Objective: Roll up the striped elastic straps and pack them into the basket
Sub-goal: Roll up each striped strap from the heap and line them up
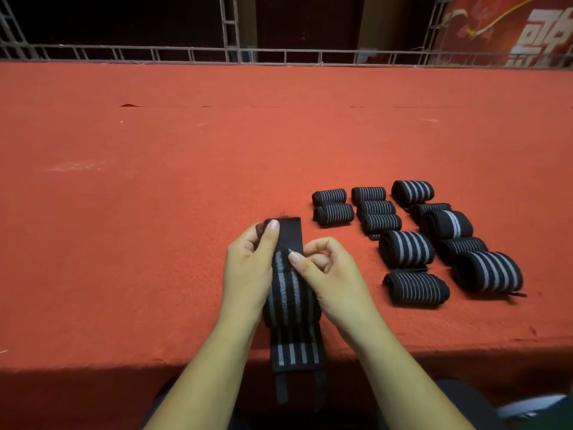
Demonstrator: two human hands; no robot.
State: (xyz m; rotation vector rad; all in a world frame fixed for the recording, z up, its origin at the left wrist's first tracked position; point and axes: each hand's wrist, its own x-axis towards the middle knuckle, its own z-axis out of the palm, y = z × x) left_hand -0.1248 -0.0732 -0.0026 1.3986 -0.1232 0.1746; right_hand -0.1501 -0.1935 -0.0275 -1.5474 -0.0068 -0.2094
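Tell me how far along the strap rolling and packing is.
Done: about a dozen rolled straps lie in rows on the red table, to the right of the hands. In hand: the left hand and right hand hold one more striped strap, its tail hanging loose over the near edge. Left: finish this roll, then pack everything; no basket shows in this view.

Both my bare forearms reach forward from the bottom, close together. My left hand (248,268) grips the black elastic strap with grey stripes (288,293) from its left side, thumb stretched up along it and fingers curled behind. My right hand (328,274) pinches its right edge, thumb tip pressing, the other fingers curled in.
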